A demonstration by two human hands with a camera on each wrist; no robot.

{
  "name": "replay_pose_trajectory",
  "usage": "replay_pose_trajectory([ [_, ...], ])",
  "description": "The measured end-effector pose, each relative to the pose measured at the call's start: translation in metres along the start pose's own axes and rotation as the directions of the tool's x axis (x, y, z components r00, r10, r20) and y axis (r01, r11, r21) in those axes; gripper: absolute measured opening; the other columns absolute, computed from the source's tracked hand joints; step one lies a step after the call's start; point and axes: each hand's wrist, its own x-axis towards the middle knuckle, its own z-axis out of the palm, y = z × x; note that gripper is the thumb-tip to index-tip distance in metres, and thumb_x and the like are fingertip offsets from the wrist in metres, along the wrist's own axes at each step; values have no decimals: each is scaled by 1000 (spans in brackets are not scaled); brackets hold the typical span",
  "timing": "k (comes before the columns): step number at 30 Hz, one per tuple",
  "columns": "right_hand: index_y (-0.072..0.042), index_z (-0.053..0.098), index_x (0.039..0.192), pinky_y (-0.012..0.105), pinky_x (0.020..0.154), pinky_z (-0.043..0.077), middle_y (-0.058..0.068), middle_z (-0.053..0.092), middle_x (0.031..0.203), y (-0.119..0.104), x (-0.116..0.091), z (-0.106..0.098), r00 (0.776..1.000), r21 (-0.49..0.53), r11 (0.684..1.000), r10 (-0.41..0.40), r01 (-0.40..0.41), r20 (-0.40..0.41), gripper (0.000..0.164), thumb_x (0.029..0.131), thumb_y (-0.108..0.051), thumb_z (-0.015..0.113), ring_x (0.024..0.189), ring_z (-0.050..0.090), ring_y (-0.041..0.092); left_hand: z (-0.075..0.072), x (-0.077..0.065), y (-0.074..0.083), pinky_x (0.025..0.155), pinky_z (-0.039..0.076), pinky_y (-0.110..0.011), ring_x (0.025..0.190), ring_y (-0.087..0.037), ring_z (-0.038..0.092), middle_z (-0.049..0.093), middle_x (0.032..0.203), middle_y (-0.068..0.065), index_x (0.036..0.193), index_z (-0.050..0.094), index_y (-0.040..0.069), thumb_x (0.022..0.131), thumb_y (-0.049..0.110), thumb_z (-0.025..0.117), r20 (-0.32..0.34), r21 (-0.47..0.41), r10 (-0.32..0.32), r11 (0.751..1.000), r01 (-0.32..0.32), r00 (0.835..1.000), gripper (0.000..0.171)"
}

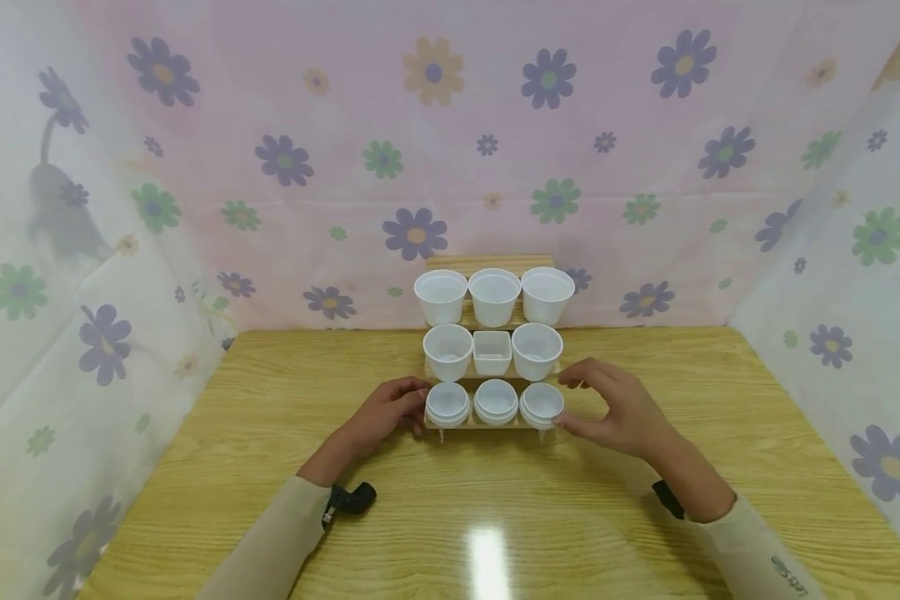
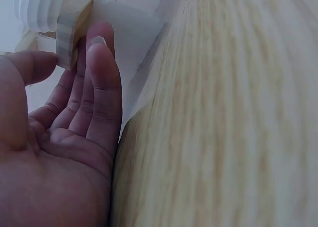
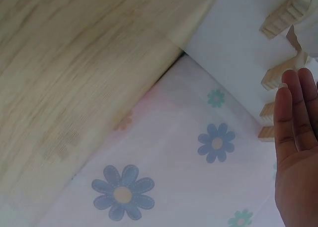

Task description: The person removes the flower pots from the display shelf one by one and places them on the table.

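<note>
A tiered wooden rack (image 1: 489, 265) stands against the far wall, holding white containers on its steps. Three large round pots (image 1: 495, 310) fill the top step. On the middle one, a square white cup (image 1: 492, 353) sits between two round pots. Three small ridged cups (image 1: 497, 408) line the lowest step. My left hand (image 1: 381, 417) pinches the left end of the lowest board (image 2: 67, 40) between thumb and fingers. At the right end, my right hand (image 1: 622, 408) has its thumb close to the right small cup; contact is unclear. Its fingers are straight beside the shelf ends (image 3: 278, 75).
The rack is on a wood-grain table (image 1: 600, 533). Flowered cloth (image 1: 487, 192) hangs behind it and on both sides. Each wrist wears a dark strap device, such as the black mount (image 1: 354, 498) on the left one.
</note>
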Motion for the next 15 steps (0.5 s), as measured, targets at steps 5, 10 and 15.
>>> replay_pose_trajectory([
  [5, -4, 72, 123, 31, 83, 59, 7, 73, 112, 0, 0, 5, 999, -10, 999, -46, 46, -7, 56, 83, -36, 94, 96, 69, 24, 0, 0, 0, 70, 62, -31, 80, -20, 68, 68, 103, -7, 138, 58, -8, 115, 23, 49, -6, -1, -3, 1000, 3, 1000, 40],
  [10, -6, 72, 124, 21, 89, 54, 4, 73, 114, 0, -1, 9, 999, -14, 999, -44, 44, 1, 59, 80, -36, 97, 97, 69, 24, 0, 0, 1, 71, 63, -32, 80, -20, 68, 68, 102, -7, 138, 58, -8, 114, 22, 50, -10, -6, -11, 1000, 11, 1000, 39],
  [15, -6, 72, 126, 27, 85, 57, 3, 72, 116, -2, -2, 13, 999, -17, 999, -51, 51, 1, 67, 69, -25, 102, 96, 69, 23, -1, 0, 1, 73, 63, -33, 81, -20, 69, 68, 104, -7, 138, 58, -9, 115, 22, 50, 1, -10, -6, 1000, 6, 1000, 39],
])
